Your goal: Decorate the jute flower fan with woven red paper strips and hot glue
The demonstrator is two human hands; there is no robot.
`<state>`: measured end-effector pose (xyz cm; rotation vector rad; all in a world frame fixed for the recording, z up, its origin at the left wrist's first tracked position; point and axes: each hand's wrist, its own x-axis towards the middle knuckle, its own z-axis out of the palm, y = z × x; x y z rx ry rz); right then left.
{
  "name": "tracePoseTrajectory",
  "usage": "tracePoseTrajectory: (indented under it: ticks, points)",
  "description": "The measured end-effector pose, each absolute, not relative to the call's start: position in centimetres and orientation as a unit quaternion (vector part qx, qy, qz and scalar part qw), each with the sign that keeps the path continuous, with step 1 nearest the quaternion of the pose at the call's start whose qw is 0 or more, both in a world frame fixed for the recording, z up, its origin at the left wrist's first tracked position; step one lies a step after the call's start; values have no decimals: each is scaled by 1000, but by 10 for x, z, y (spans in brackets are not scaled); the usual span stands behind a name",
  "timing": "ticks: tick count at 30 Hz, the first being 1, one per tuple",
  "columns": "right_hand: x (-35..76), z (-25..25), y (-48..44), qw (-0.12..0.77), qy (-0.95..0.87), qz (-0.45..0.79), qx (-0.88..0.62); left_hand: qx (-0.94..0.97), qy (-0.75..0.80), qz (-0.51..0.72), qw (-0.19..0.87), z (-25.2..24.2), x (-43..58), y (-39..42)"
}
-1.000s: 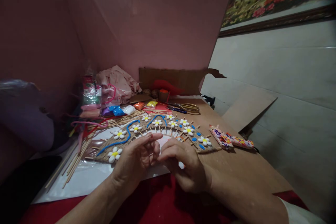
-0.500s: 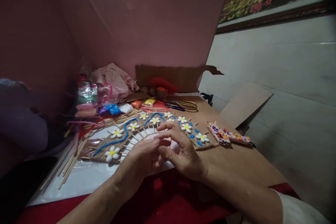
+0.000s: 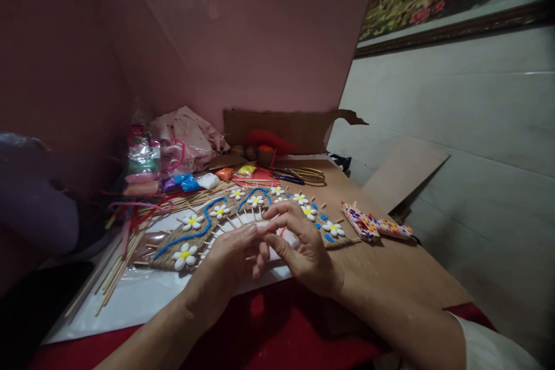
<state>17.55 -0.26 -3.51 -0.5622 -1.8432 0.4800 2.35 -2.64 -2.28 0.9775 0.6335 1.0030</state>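
My left hand (image 3: 236, 251) and my right hand (image 3: 301, 245) meet above the near edge of a fan-shaped, twine-wound piece (image 3: 202, 237) with sticks along its edges. White-petalled flowers with yellow centres, a wavy blue strand and blue oval dots decorate it. The left fingers are curled, their tips by the right thumb and fingertips. The right hand is bent into a pinch against the left fingers; whatever lies between them is too small or hidden to name. Behind the right hand, a white packet (image 3: 288, 237) with an orange mark partly shows. Both hands cover part of the fan's inner edge.
Thin wooden sticks (image 3: 124, 263) lie at left on a white sheet (image 3: 143, 298). Small colored packets (image 3: 186, 182), scissors (image 3: 306, 174) and a cardboard strip (image 3: 281, 118) are behind the fan. A flower-patterned object (image 3: 377, 224) lies on the brown board (image 3: 390, 269) at right.
My fingers have shifted slightly against each other, and the left fingers are lower relative to the right. More of the white packet shows beside the right thumb. The fan piece stays in place.
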Motion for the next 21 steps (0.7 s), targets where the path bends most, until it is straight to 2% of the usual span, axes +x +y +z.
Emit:
tracePoseTrajectory:
  ticks: [9, 15, 21]
  points:
    - [175, -35, -3, 559, -776, 167, -239, 461, 363, 586, 559, -18, 17, -30]
    - [176, -36, -3, 561, -777, 138, -252, 493, 361, 542, 577, -22, 16, -27]
    - [177, -36, -3, 558, -783, 117, -249, 541, 409, 514, 526, -25, 20, -29]
